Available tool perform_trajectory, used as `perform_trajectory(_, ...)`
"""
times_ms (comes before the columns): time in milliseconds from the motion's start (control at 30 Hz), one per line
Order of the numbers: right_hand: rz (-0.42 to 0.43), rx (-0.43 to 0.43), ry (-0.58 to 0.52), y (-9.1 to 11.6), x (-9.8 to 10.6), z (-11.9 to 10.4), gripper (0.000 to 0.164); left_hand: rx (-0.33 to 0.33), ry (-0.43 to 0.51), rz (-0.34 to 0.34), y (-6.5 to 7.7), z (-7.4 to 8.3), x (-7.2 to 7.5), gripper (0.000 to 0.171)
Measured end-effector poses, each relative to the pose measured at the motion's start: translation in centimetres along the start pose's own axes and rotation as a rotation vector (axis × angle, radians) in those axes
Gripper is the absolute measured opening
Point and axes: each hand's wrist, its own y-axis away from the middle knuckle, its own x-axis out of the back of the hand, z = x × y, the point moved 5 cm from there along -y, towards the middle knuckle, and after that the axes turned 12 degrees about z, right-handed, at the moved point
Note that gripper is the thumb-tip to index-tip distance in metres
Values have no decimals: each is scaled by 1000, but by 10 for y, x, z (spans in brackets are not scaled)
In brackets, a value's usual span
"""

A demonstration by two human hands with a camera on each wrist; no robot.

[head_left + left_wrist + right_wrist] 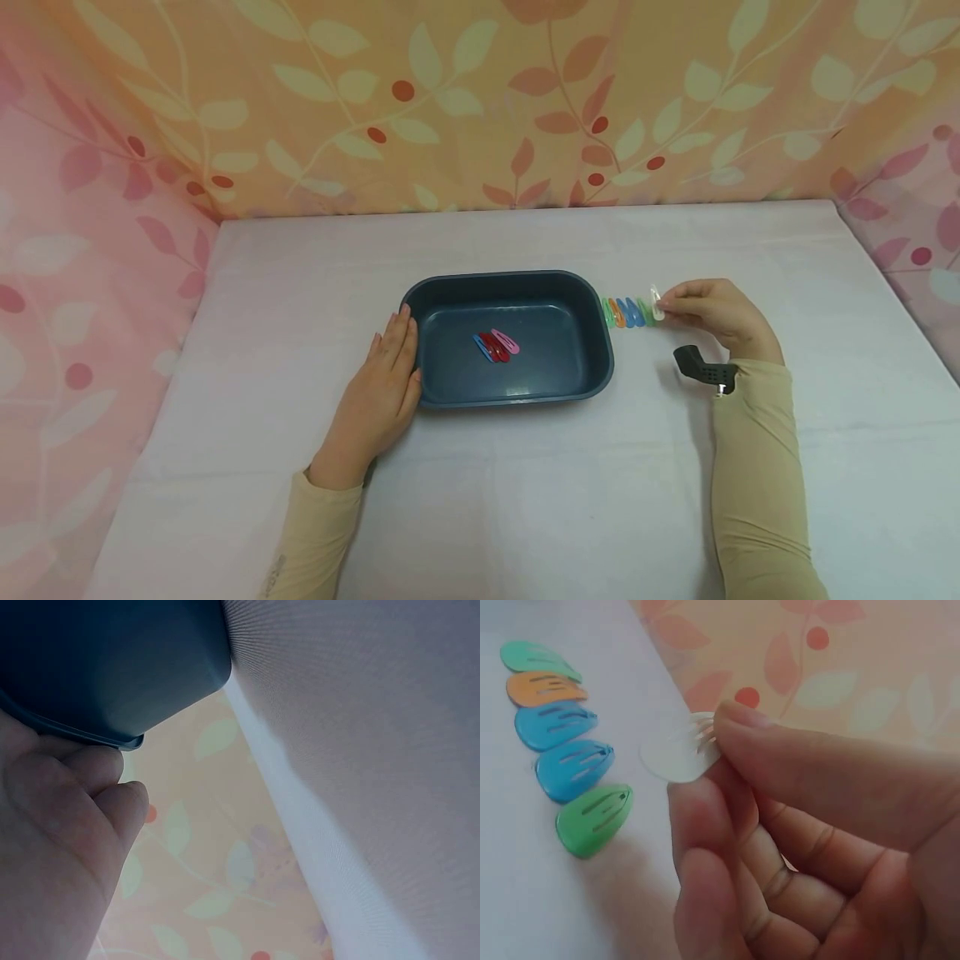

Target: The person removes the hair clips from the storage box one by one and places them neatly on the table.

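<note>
Between thumb and fingers, my right hand point(720, 317) pinches a white hair clip point(676, 750), raised just off the cloth. Beside it a row of snap hair clips lies on the table: a light green clip point(538, 658), an orange clip point(544, 690), two blue clips point(553, 726) and a green clip point(592, 821). My left hand point(381, 392) rests along the left side of a dark blue tray point(517, 400), its fingers touching the rim. On the tray floor lie a blue clip point(482, 348), red clips point(495, 345) and a pink clip point(506, 341), close together.
White cloth point(525, 500) covers the table. A floral curtain point(465, 108) hangs at its back edge, and pink patterned fabric point(90, 292) stands along the sides. A black wrist camera mount point(701, 367) juts out from the right sleeve, above the cloth.
</note>
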Motion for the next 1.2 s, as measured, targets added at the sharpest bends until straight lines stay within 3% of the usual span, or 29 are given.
perform_trajectory(333, 22, -28, 47, -2, 2, 7, 8, 4, 2, 2, 1, -1, -1, 58)
perform_trajectory(667, 67, -2, 230, -5, 1, 8, 21, -3, 7, 12, 1, -1, 0, 58)
perform_trajectory(1200, 104, 13, 318, -5, -4, 4, 34, -10, 7, 24, 1, 1, 1, 57)
